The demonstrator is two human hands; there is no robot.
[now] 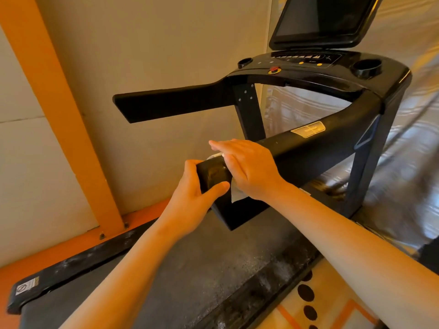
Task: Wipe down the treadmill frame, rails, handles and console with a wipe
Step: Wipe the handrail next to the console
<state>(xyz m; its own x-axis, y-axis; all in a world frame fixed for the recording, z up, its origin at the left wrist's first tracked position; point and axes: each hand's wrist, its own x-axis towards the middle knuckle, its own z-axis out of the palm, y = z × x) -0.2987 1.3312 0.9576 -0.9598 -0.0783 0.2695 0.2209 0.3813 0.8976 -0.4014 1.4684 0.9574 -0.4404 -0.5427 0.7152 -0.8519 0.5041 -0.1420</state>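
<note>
Left grip [194,193]: curled round the handrail [308,148] end, holding it.
Right grip [249,167]: fingers flat, pressing the wipe [236,194] onto the handrail, just beside the left grip.

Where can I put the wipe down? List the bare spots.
Bare: the belt between the two side rails, the left handle's top, both cup holders at the console's ends. Crowded: the right handle's end, where the left hand, right hand and wipe sit.

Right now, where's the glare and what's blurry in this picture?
Head view: warm glare glints on the console at its right edge; the plastic sheeting at right is soft and smeared; the left hand and right hand on the handrail look sharp.
</note>
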